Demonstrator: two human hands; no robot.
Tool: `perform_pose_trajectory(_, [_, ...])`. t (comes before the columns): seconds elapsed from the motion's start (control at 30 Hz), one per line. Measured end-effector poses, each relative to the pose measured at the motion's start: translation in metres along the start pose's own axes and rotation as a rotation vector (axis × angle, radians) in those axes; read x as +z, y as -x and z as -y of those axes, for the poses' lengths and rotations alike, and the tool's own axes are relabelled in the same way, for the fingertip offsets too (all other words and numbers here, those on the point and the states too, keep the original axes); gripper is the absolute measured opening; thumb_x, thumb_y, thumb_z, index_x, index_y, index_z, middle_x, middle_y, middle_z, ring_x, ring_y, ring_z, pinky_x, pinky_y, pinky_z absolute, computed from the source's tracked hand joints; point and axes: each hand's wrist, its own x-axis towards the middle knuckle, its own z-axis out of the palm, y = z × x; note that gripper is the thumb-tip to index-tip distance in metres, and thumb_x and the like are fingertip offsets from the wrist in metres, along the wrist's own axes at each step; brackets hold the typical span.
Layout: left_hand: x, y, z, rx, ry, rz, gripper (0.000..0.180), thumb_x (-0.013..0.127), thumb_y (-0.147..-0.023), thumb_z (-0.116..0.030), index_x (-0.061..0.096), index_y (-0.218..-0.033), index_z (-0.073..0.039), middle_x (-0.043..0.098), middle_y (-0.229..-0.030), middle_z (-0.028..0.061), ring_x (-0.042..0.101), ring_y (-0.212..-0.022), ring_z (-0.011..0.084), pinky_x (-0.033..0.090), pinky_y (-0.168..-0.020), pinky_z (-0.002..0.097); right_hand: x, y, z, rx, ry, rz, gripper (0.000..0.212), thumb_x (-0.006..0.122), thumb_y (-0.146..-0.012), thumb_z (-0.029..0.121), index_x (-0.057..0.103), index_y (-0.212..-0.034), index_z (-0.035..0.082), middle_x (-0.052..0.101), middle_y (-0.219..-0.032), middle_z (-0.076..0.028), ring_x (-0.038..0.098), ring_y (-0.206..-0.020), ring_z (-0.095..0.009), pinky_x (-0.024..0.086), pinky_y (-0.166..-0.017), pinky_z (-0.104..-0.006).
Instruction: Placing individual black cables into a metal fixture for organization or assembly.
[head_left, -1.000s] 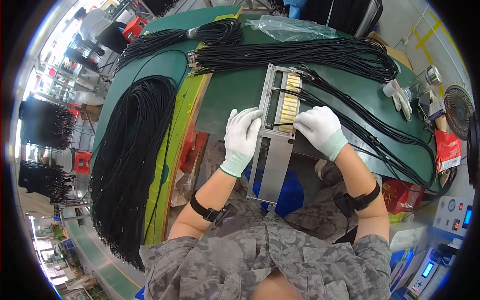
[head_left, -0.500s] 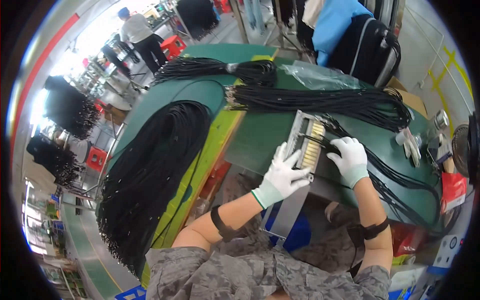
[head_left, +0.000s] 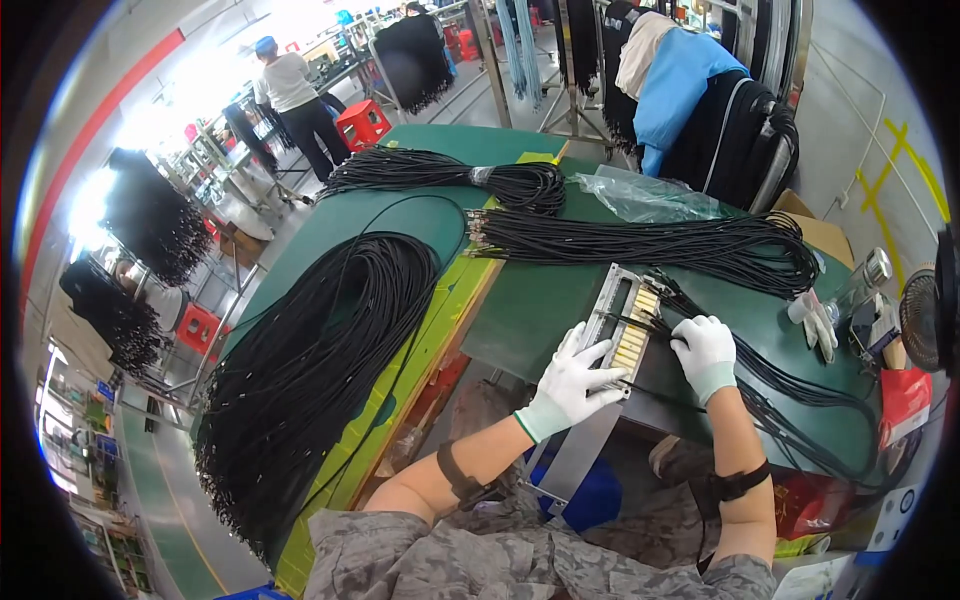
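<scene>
While both gloved hands work in the head view, the metal fixture [head_left: 604,302] lies between them on the worktop [head_left: 520,318], its long axis running away from the body and leaning slightly right. The left hand [head_left: 575,386] is nearer: its grip is loose, fingers spread, seemingly touching the fixture's near end. The right hand [head_left: 706,352] sits just right of the row of pale blocks [head_left: 630,342], fingers curled narrow beside black cables [head_left: 768,374] that cross the fixture; whether it pinches one, I cannot tell.
</scene>
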Motion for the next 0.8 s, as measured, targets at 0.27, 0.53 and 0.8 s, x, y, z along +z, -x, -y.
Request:
perform_pose_trajectory(0.27, [-0.002,-0.001,0.008,-0.37,0.461,-0.147,0.026,0.066,-0.086,-0.03,0.068,-0.097,-0.006,0.061,-0.119,0.0147,0.052,-0.118,0.0347,0.044,-0.095,0.0399,-0.032,0.013,0.015,-0.057,-0.284,0.068,0.013,0.071,-0.071,0.014,0.063,-0.079,0.008,0.062,-0.079,-0.009,0.059,-0.082,-0.03,0.046,-0.074,-0.0398])
perform_pose_trajectory(0.53, [-0.01,-0.005,-0.002,-0.481,0.428,-0.335,0.017,0.062,-0.089,-0.017,0.066,-0.093,-0.002,0.065,-0.096,0.0138,0.061,-0.096,0.0261,0.046,-0.086,0.0341,-0.051,0.009,0.008,0.037,-0.472,0.229,0.015,0.07,-0.074,0.017,0.065,-0.084,0.007,0.064,-0.082,-0.01,0.06,-0.084,-0.031,0.047,-0.075,-0.04])
perform_pose_trajectory(0.8, [-0.013,-0.008,-0.004,-0.362,0.346,-0.252,0.012,0.065,-0.085,-0.013,0.067,-0.089,-0.002,0.064,-0.083,0.0085,0.06,-0.084,0.0228,0.047,-0.076,0.0331,-0.027,0.013,0.021,-0.157,-0.544,0.296,0.021,0.071,-0.075,0.02,0.067,-0.09,0.007,0.066,-0.086,-0.012,0.061,-0.085,-0.032,0.049,-0.074,-0.0403])
